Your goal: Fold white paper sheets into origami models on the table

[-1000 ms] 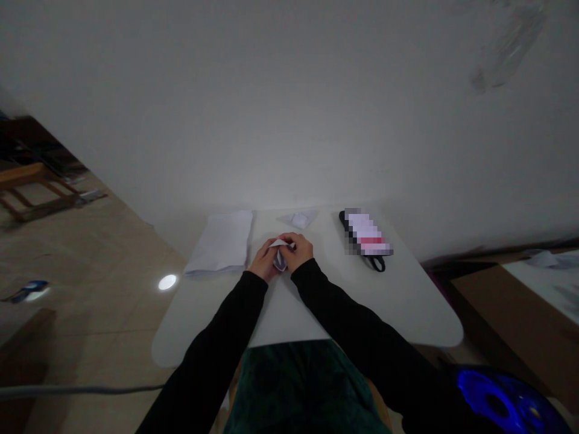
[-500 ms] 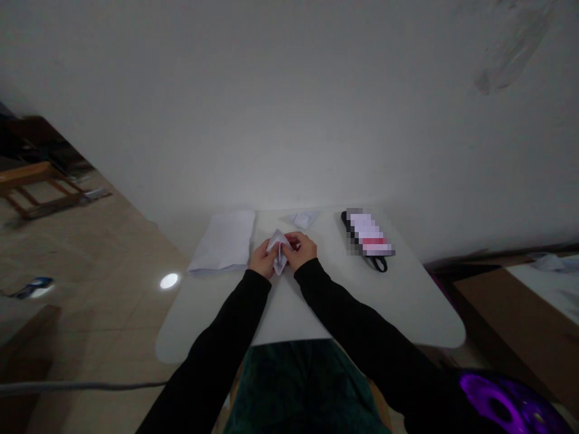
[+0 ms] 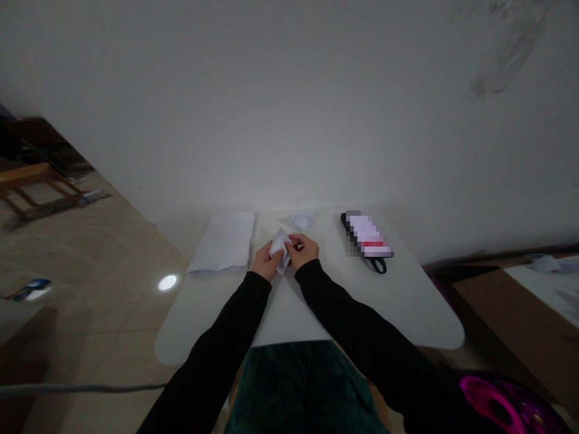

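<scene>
A small folded white paper (image 3: 281, 240), pointed at its top and bottom, is held up between my two hands over the table. My left hand (image 3: 266, 260) grips its left side, the thumb lying across the front. On the right side, my right hand (image 3: 304, 250) is closed with thumb and fingertips pinching the paper's edge. Some of the fingers behind the paper are hidden. Just beyond my hands, a folded paper boat (image 3: 302, 221) lies near the wall. To the left of my left hand is a stack of white paper sheets (image 3: 226, 241).
The white table (image 3: 389, 307) has rounded front corners and its back edge meets a grey wall (image 3: 289, 120). On its right lies a phone (image 3: 368, 235), its screen blurred, with a black strap. A wooden stool (image 3: 36, 175) stands far left; brown cardboard (image 3: 506, 313) lies at right.
The folded paper has turned slightly in my hands, and its central opening no longer shows. My left thumb has shifted onto its front. My right hand has moved slightly right.
</scene>
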{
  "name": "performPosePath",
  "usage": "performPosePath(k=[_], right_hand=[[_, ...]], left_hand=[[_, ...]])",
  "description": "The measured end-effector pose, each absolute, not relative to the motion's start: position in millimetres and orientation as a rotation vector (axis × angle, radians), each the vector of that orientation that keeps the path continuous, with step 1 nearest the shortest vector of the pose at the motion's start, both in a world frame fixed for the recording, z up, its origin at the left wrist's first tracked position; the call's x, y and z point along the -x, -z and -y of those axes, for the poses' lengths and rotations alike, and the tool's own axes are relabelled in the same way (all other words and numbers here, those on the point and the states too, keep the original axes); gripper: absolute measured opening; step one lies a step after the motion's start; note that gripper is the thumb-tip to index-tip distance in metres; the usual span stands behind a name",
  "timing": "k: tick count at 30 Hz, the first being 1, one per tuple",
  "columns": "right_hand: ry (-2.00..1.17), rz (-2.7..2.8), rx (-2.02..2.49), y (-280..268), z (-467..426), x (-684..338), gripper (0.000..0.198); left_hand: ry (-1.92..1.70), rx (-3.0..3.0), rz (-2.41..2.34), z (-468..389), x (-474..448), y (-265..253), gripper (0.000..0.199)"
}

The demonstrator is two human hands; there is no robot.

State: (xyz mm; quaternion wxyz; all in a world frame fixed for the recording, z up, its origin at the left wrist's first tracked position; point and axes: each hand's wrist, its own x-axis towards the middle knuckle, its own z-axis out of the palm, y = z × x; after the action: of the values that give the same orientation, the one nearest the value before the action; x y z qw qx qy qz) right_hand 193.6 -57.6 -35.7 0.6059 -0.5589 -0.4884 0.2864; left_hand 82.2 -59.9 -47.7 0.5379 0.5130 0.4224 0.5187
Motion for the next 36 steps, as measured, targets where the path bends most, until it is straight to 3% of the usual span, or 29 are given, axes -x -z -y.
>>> performPosePath(k=[11, 18, 20, 27, 36], right_hand=[[-0.659, 1.084, 1.252, 33.1, 58.3, -194.3, 0.022], [-0.652, 1.058, 1.216, 33.9, 58.9, -192.1, 0.023], [-0.654, 1.065, 1.212, 33.6, 58.9, -192.5, 0.022], [-0.685, 1.184, 1.199, 33.3, 59.9, -191.6, 0.020], [-0.584, 1.303, 1.106, 23.6, 66.3, -194.4, 0.016]], left_hand=[[-1.183, -1.229, -0.898, 69.7, -84.5, 26.8, 0.081], [-1.121, -1.286, -0.853, 71.8, -83.4, 21.5, 0.088], [-1.154, -1.294, -0.898, 71.2, -84.9, 23.3, 0.082], [-1.318, -1.349, -1.150, 63.1, -81.6, 31.3, 0.034], [-1.303, -1.610, -1.261, 72.3, -79.9, 14.2, 0.026]])
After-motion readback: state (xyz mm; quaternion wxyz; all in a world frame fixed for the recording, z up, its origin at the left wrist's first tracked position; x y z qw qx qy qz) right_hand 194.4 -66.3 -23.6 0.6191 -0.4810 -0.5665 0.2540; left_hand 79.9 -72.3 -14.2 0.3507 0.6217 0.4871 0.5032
